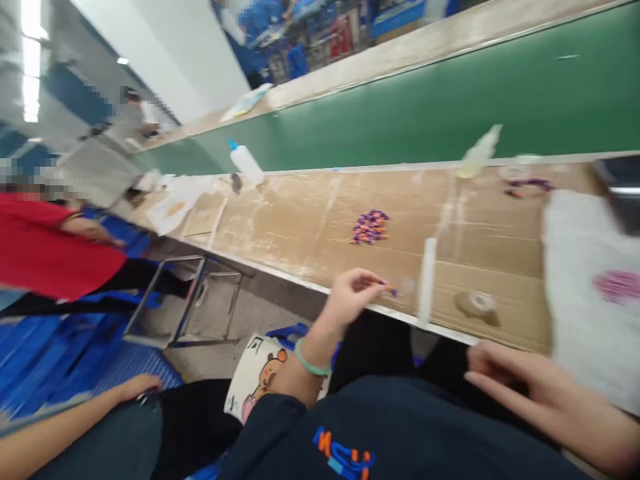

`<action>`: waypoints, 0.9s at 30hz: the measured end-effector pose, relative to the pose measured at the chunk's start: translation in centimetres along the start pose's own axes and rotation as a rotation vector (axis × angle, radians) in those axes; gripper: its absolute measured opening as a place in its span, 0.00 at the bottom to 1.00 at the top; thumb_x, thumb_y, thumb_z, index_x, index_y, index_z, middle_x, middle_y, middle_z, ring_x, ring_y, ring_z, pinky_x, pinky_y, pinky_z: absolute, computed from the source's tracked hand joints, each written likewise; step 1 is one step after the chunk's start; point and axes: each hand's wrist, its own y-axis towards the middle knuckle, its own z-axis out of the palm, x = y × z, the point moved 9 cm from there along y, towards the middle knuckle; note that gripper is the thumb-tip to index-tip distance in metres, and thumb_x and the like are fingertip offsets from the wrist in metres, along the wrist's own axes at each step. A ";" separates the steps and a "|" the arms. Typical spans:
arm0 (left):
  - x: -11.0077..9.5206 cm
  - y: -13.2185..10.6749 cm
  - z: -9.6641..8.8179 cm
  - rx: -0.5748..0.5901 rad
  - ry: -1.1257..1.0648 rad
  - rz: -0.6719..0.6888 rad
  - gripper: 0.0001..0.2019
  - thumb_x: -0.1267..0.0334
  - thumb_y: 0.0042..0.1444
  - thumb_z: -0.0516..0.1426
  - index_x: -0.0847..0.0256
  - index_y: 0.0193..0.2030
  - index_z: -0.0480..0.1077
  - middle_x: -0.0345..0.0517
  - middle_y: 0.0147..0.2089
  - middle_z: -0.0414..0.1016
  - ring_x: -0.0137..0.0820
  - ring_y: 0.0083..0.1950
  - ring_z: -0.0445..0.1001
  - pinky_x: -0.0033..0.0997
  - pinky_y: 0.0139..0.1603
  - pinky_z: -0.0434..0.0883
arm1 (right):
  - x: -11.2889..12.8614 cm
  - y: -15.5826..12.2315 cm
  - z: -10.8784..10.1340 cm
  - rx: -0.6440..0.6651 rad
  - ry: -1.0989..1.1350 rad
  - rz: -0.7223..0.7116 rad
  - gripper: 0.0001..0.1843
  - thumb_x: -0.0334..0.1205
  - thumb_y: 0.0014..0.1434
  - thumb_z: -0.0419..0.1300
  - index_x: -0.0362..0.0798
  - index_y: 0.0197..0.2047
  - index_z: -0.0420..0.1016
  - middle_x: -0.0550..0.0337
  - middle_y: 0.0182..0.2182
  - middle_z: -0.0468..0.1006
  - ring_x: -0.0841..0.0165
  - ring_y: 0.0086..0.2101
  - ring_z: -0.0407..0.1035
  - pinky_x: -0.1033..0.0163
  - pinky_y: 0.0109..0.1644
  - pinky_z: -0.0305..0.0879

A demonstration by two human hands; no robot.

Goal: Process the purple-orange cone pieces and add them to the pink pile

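My left hand (pixel 353 293) is at the near edge of the cardboard-covered bench, with thumb and fingers pinched together. From the pinch sticks out a short string of small purple and orange beads (pixel 393 291). Beyond it lies a loose pile of purple and orange beads (pixel 370 227). My right hand (pixel 535 387) hovers in front of the bench edge at the right, blurred, its fingers curled and the thumb a little apart. Nothing shows between them. Nearest to it is a small roll of tape (pixel 481 303). A white strip (pixel 427 281) lies between the two hands.
A white bottle with a blue tip (pixel 246 163) and a pale squeeze bottle (pixel 480 153) stand along the green belt (pixel 410 113). More beads (pixel 529 187) lie back right. A pink pile (pixel 617 285) rests on white cloth (pixel 575 293). A metal stool (pixel 185 300) and co-workers are left.
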 end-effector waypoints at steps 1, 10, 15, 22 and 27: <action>0.4 0.8 -0.6 0.002 0.136 -0.003 0.18 0.49 0.50 0.64 0.65 0.35 0.74 0.54 0.37 0.82 0.34 0.36 0.80 0.31 0.38 0.75 | -0.7 -1.0 1.1 0.078 -0.002 0.037 0.20 0.53 0.70 0.52 0.54 0.27 0.65 0.59 0.21 0.70 0.65 0.21 0.66 0.61 0.23 0.67; -1.1 6.1 -1.8 0.088 0.502 0.085 0.04 0.63 0.47 0.64 0.61 0.29 0.77 0.43 0.28 0.75 0.30 0.30 0.70 0.31 0.35 0.69 | -7.2 -4.9 3.8 -0.171 -0.337 0.038 0.17 0.40 0.69 0.48 0.50 0.36 0.77 0.50 0.43 0.82 0.58 0.40 0.77 0.55 0.42 0.74; -1.6 7.1 -1.7 0.125 0.630 0.092 0.06 0.61 0.47 0.65 0.59 0.31 0.79 0.44 0.31 0.77 0.32 0.33 0.70 0.33 0.39 0.69 | -8.9 -5.2 4.4 -0.154 -0.308 0.135 0.19 0.41 0.70 0.47 0.49 0.38 0.79 0.53 0.33 0.82 0.61 0.33 0.77 0.60 0.36 0.73; -2.3 9.2 -5.7 -0.149 0.767 0.148 0.10 0.61 0.58 0.56 0.64 0.41 0.75 0.51 0.41 0.78 0.34 0.40 0.74 0.35 0.46 0.71 | -11.2 -6.0 2.7 -0.300 -0.344 0.311 0.21 0.46 0.68 0.46 0.52 0.48 0.79 0.49 0.41 0.83 0.50 0.44 0.77 0.46 0.50 0.74; -2.5 11.5 -5.2 -0.119 0.926 0.205 0.03 0.65 0.53 0.60 0.61 0.34 0.73 0.49 0.41 0.78 0.36 0.44 0.74 0.37 0.51 0.70 | -12.8 -7.0 2.3 -0.328 -0.312 0.461 0.25 0.53 0.65 0.45 0.51 0.49 0.79 0.44 0.43 0.81 0.43 0.49 0.74 0.37 0.55 0.69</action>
